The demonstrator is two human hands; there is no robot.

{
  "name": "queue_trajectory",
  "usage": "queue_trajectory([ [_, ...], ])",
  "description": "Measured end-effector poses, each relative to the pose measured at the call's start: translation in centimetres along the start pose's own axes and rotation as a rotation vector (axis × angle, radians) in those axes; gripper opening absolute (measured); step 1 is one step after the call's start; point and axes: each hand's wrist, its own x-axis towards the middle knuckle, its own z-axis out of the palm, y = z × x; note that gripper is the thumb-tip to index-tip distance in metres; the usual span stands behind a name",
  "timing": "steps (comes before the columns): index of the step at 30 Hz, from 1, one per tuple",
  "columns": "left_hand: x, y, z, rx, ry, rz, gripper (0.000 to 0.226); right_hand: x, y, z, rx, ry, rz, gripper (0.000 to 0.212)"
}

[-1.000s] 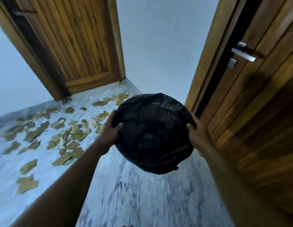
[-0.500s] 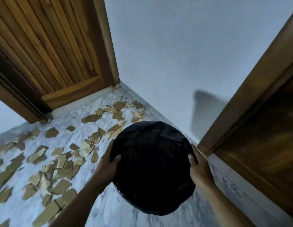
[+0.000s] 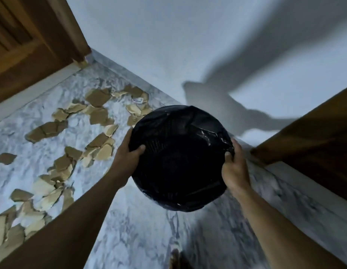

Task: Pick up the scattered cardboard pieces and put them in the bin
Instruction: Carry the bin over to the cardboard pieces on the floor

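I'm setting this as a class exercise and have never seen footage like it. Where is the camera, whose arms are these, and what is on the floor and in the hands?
The camera sits on a person's head, looking forward and down, so the two bare arms are that person's own. The left hand and right hand each grip the rim of a black bin, lined with a dark bag, held above the floor. Torn cardboard pieces lie scattered on the marble floor to the left. Wooden doors stand at both sides, with a pale wall between.

Grey-veined marble floor (image 3: 141, 226) carries scattered cardboard pieces (image 3: 99, 115) (torn, tan, some overlapping) across its left side
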Motion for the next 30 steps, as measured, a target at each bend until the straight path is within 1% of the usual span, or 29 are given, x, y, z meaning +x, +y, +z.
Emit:
queue_trajectory([
  [4, 9.6, -2.6, 2.4, -0.009, -0.074, 0.032, 0.060, 8.2, 3.1, 3.4, -0.045, 0.065, -0.013, 0.046],
  [6, 14.0, -3.5, 3.8, 0.027, -0.123, 0.096, 0.053, 12.1, 4.4, 4.6, -0.059, 0.110, -0.006, 0.046],
  [8, 17.5, -4.1, 5.0, 0.051, -0.134, 0.161, 0.054, 15.0, 5.2, 5.6, -0.081, 0.132, -0.024, 0.046],
  [12, 22.1, -5.9, 6.5, 0.086, -0.141, 0.217, 0.062, 17.9, 6.2, 7.2, -0.115, 0.162, -0.020, 0.047],
  [15, 24.2, -6.5, 7.5, 0.121, -0.127, 0.270, 0.061, 18.8, 6.9, 7.0, -0.167, 0.199, -0.037, 0.046],
  [19, 25.7, -6.8, 7.7, 0.132, -0.092, 0.305, 0.059, 18.9, 6.2, 7.3, -0.225, 0.169, -0.044, 0.046],
  [21, 25.2, -6.7, 7.4, 0.111, -0.103, 0.307, 0.061, 18.3, 5.4, 7.4, -0.285, 0.149, -0.041, 0.056],
  [24, 23.9, -6.3, 6.2, 0.078, -0.084, 0.262, 0.064, 16.3, 3.2, 7.7, -0.400, 0.178, -0.069, 0.069],
  [28, 21.1, -7.3, 2.5, 0.250, 0.025, 0.299, 0.058, 11.8, 0.2, 10.0, -0.599, 0.202, -0.242, 0.070],
  [30, 19.3, -9.0, -0.6, 0.356, 0.075, 0.304, 0.053, 9.3, -1.1, 12.5, -0.640, 0.154, -0.320, 0.069],
])
